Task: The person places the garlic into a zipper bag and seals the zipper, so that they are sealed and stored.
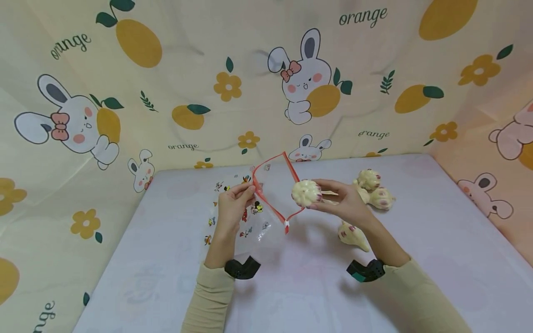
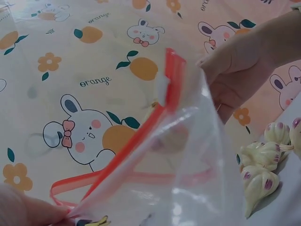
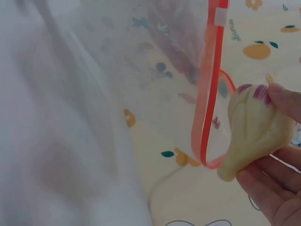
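Cream fabric printed with rabbits, oranges and the word "orange" (image 1: 362,16) walls in a pale lilac table (image 1: 437,259), as I see it from the head view.

Left hand (image 1: 235,203): I see its fingers curled and pinching the near edge of a clear zip bag (image 1: 250,217) by its red-orange zip strip (image 1: 272,185), holding the bag raised off the table with its mouth spread wide toward the other hand. Small cartoon figures are printed on the bag's film. In the left wrist view the zip strip (image 2: 164,94) runs diagonally across the frame, with its white slider near the upper end.

Right hand (image 1: 339,201): I see it gripping one garlic bulb (image 1: 306,193) between thumb and fingers, held in the air just beside the bag's mouth. In the right wrist view the bulb (image 3: 254,127) is cream with purple-streaked patches and sits at the rim of the zip strip (image 3: 209,94); I cannot tell whether the two touch.

Remaining garlic bulbs: a cluster (image 1: 374,187) lies on the table behind the right hand, and a single one (image 1: 354,236) lies beside the right forearm. A dark wrist mount (image 1: 241,268) sits on each cream sleeve.
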A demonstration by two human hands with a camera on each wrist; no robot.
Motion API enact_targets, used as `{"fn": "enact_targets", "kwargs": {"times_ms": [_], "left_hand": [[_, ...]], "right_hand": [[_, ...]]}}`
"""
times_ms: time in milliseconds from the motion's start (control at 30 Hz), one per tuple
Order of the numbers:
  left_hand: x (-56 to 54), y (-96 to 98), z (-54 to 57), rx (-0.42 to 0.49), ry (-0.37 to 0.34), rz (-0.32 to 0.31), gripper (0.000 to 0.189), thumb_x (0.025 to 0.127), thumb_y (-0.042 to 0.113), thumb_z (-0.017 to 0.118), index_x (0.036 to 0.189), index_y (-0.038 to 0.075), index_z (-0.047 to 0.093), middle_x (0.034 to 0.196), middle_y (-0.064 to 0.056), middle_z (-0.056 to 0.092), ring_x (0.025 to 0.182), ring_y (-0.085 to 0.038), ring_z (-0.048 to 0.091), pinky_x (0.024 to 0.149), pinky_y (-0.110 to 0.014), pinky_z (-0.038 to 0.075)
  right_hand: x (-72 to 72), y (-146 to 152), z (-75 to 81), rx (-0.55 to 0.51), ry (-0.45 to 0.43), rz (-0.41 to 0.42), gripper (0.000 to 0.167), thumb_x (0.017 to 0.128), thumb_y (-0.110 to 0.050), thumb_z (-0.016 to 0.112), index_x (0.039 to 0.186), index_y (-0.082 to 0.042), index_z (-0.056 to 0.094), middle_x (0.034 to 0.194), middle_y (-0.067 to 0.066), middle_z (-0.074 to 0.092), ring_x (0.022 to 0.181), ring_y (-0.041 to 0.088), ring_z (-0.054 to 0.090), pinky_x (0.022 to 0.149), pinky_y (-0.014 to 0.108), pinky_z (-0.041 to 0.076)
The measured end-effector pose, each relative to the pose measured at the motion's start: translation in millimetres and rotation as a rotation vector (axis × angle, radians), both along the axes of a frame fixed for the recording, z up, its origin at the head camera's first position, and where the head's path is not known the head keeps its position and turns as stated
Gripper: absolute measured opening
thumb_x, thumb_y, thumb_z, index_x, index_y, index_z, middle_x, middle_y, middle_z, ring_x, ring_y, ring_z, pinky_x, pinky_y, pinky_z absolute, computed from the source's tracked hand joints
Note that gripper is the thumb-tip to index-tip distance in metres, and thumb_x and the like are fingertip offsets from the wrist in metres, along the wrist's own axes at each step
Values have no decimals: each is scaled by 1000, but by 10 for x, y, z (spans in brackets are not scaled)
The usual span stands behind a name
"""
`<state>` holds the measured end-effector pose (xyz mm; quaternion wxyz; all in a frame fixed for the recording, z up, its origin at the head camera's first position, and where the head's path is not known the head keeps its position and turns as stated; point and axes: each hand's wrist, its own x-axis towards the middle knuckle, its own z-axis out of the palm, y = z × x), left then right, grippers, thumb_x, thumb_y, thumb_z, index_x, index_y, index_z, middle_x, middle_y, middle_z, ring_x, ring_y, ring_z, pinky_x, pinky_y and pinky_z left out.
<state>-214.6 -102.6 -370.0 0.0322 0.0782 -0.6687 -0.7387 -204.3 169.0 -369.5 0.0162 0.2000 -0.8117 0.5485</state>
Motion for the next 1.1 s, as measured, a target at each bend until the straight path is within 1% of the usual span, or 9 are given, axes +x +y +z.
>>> {"fn": "enact_targets", "kwargs": {"times_ms": [167,300,400,533,767,833,900,1000,1100], "left_hand": [[7,10,-4,-14,9,2,23,91,8,65,110,-5,68,84,1,75,68,-1,66,65,-13,56],[19,17,1,-18,23,1,23,91,7,64,110,-5,68,84,1,74,67,0,65,64,-13,56],[23,18,8,-23,27,1,23,91,7,65,109,-6,68,86,-1,75,67,0,66,64,-13,56],[19,12,8,-34,11,2,22,90,8,66,108,-4,69,88,-3,76,68,-1,67,65,-14,57],[20,14,-3,-25,6,-15,22,90,8,67,109,-3,69,88,-1,76,70,-4,68,67,-16,58],[25,19,0,-25,5,-19,23,89,9,67,109,-2,69,89,-2,76,70,-4,69,67,-16,58],[28,23,2,-25,7,-19,23,89,9,67,109,-2,70,90,-3,76,69,-3,68,67,-16,58],[24,34,-5,-28,24,-11,22,89,9,68,108,-3,70,89,-3,76,68,-2,68,66,-15,58],[-6,56,-28,-54,48,-10,21,88,9,68,105,-4,70,91,-8,77,69,-4,69,66,-16,58]], "right_hand": [[-10,-74,-10,2,13,-8,59,78,-6,78,131,1,55,131,22,59,103,-12,57,94,17,53],[-10,-126,-18,11,65,-13,60,75,-5,81,129,0,57,127,19,62,105,-12,55,96,31,54],[-7,-159,-26,21,99,-17,60,73,-4,82,128,0,59,124,18,63,104,-13,54,96,36,54],[-6,-192,-37,18,116,-8,60,71,-3,83,126,1,60,122,18,63,103,-13,55,95,34,54],[-17,-238,-86,-33,157,33,59,69,0,83,123,3,61,118,19,63,104,-11,56,93,19,54],[-19,-249,-93,-36,161,43,59,69,0,83,123,3,61,118,19,64,104,-11,57,93,20,54],[-19,-255,-96,-31,173,45,57,69,0,83,122,4,61,117,20,65,104,-7,59,93,25,55],[-24,-256,-97,-26,181,36,53,70,1,82,119,4,63,115,20,66,104,4,64,92,34,56],[-31,-242,-106,-25,184,18,47,72,2,80,115,6,64,113,22,66,103,10,67,91,36,56]]}}
